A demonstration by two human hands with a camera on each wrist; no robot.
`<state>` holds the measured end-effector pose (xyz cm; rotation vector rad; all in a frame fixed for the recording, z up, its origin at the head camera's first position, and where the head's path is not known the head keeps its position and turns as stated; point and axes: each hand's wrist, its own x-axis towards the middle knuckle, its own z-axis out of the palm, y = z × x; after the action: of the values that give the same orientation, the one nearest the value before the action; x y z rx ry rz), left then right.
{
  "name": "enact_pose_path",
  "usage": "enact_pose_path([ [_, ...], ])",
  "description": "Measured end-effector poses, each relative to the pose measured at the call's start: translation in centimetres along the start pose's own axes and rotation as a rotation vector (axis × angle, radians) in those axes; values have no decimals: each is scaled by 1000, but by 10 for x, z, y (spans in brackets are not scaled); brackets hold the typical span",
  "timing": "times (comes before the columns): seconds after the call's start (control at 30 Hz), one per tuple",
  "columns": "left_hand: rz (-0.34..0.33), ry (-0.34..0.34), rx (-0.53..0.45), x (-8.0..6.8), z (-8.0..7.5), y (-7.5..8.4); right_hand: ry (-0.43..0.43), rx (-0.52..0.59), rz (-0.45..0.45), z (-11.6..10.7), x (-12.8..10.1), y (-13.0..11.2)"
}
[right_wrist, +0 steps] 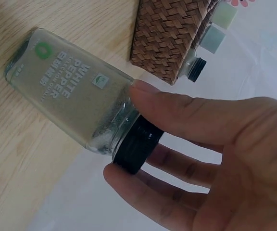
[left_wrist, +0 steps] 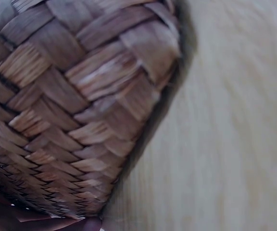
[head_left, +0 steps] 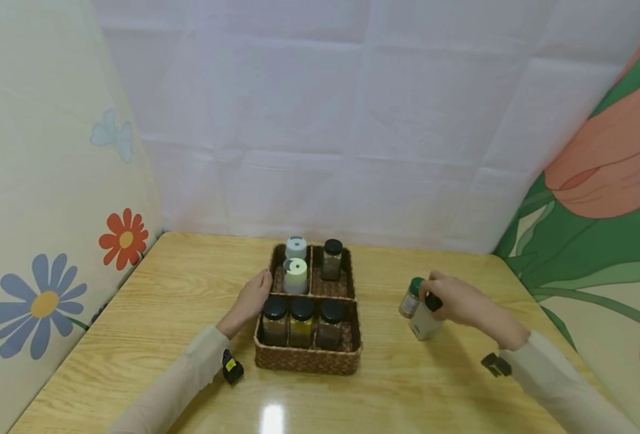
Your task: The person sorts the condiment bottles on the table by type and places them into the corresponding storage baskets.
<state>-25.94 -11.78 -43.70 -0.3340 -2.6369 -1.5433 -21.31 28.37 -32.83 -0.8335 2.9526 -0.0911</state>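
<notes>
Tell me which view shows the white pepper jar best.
Right wrist: the white pepper jar fills the frame, label readable, right hand holding its black cap. Head view shows it small. Left wrist shows only basket.

brown woven basket, black-capped white pepper jar, seemingly green-lidded jar

table: wood, glossy | on it: basket centre; green-lid jar, pepper jar at right

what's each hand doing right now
Left hand: open, resting against the woven basket.
Right hand: gripping the white pepper jar near its black cap.
</notes>
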Motion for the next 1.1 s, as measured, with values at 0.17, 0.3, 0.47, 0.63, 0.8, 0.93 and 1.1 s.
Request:
enact_pose_path([
  [0.17, -5, -8, -5, 0, 0, 0, 2, -5, 4, 0, -1, -1],
  [0.3, -7, -11, -1, 0, 0, 0, 12, -4, -7, 0, -1, -1],
  [0.47, -4, -8, -2, -1, 0, 0, 13, 23, 13, 0, -1, 0],
  [0.63, -9, -14, -6, -1, 0, 1, 6, 29, 36, -1, -1, 0],
  [0.8, -10, -10, -8, -2, 0, 2, 4, 33, 32, -3, -2, -2],
  [0.93, 0, -4, -8, -1, 0, 1, 1, 47, 32, -4, -2, -3],
  [1.1, 8, -5, -5, -1, 0, 1, 7, 63, 31, -4, -3, -4],
])
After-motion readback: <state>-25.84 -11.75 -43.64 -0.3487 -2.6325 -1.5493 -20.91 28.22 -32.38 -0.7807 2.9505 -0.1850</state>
